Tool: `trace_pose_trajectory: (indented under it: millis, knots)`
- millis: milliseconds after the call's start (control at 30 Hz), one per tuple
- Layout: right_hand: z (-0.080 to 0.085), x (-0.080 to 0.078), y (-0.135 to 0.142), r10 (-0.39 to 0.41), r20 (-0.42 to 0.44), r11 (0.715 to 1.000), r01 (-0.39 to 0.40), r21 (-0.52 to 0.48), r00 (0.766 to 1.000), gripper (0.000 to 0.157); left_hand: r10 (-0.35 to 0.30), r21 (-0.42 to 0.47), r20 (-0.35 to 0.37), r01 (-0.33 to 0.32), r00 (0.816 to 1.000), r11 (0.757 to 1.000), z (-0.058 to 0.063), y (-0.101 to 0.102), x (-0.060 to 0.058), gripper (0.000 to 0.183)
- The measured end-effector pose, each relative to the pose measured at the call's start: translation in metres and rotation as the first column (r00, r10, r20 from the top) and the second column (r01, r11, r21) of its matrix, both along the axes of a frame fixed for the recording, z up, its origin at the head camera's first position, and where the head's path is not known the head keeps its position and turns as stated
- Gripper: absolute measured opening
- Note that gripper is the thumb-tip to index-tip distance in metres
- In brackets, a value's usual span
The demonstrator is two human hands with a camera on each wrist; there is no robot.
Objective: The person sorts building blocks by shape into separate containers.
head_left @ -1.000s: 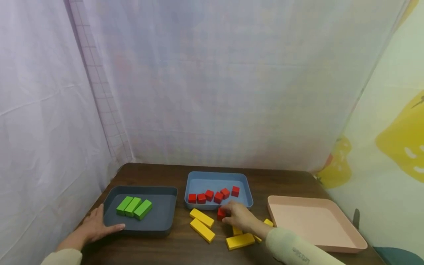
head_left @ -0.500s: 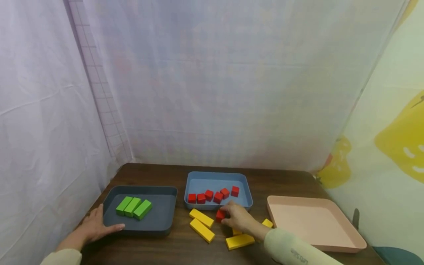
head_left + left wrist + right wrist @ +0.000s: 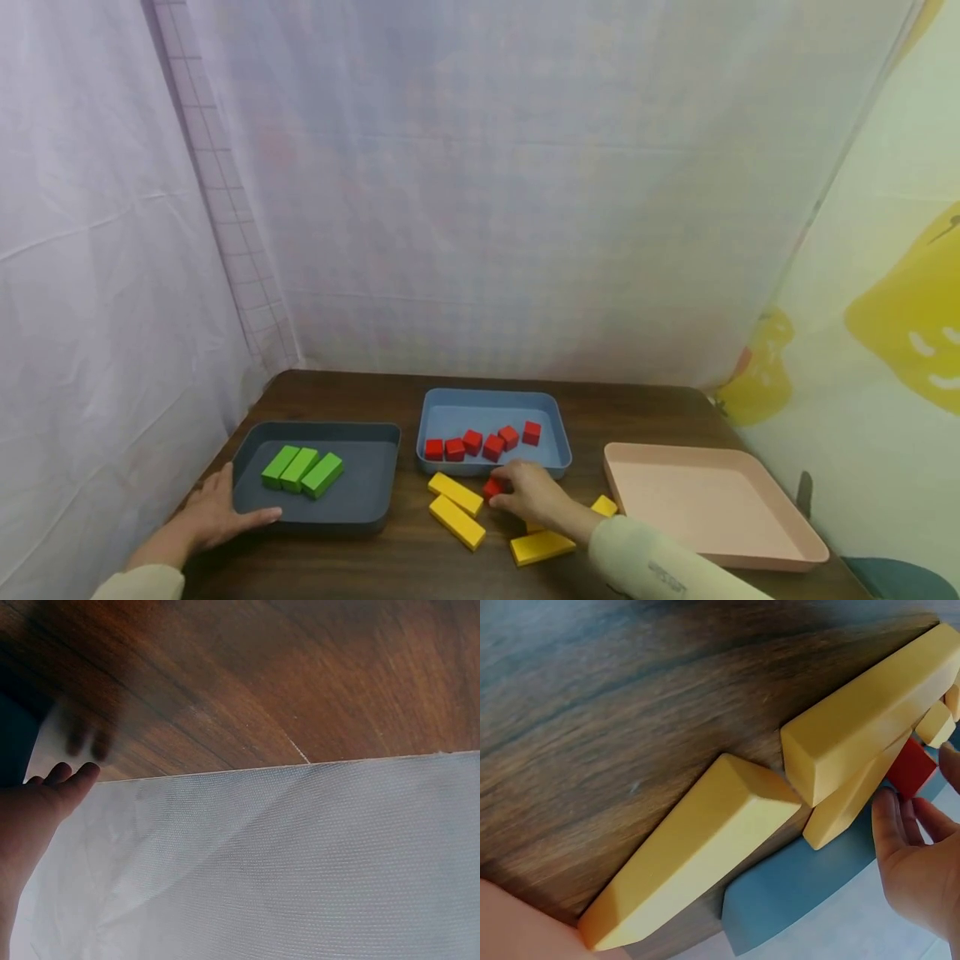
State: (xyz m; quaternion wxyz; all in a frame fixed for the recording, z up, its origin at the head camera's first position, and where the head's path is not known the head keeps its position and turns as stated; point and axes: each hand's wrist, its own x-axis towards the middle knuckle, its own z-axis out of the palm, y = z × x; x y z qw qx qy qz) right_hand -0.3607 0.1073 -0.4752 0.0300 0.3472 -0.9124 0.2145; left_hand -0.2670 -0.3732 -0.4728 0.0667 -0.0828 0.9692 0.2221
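Just in front of the blue tray (image 3: 495, 398), my right hand (image 3: 534, 493) pinches a red cube (image 3: 492, 488) between thumb and fingers. The right wrist view shows that red cube (image 3: 912, 766) at the fingertips, beside yellow blocks. Inside the blue tray sit several red cubes (image 3: 492, 447). My left hand (image 3: 212, 518) spreads over the left front corner of the dark grey tray (image 3: 367, 492), its thumb along the front rim. Three green blocks (image 3: 302, 469) lie side by side in that tray. In the left wrist view, my left hand (image 3: 37, 817) shows at the left edge.
Two yellow blocks (image 3: 457, 522) lie on the brown table (image 3: 405, 567) left of my right hand. More yellow blocks (image 3: 542, 547) lie under and beside my right forearm. A pink tray (image 3: 705, 492) stands at the right. White curtains (image 3: 525, 208) hang behind the table.
My right hand has shifted slightly left along the blue tray's front, and the red cube has moved left with it. The left hand has stayed in place.
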Motion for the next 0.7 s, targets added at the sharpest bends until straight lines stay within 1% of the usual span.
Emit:
trace_pose_trajectory:
  millis: [167,333,533,600,700]
  knots:
    - [0.0,0.002,-0.002,0.0,-0.012,1.0,0.0,0.016,1.0,0.033,-0.005,-0.003,-0.001,0.005,1.0,1.0,-0.001,0.001,0.001,0.137]
    - [0.003,0.002,0.0,-0.004,0.006,1.0,0.004,0.016,1.0,0.033,-0.009,-0.001,-0.01,0.009,1.0,1.0,-0.001,0.0,-0.001,0.136]
    - [0.015,0.003,0.002,-0.01,0.072,1.0,0.012,-0.02,0.997,0.034,-0.006,-0.001,-0.005,0.006,1.0,1.0,-0.001,-0.001,-0.002,0.136]
    - [0.018,0.003,0.002,-0.014,0.072,0.999,0.017,-0.039,0.997,0.034,-0.004,-0.002,-0.002,0.004,1.0,1.0,-0.001,-0.002,-0.002,0.136]
    - [0.023,0.002,0.004,-0.023,0.063,0.997,0.028,-0.072,0.998,0.034,0.012,0.005,0.02,-0.012,1.0,1.0,-0.002,-0.002,-0.003,0.137]
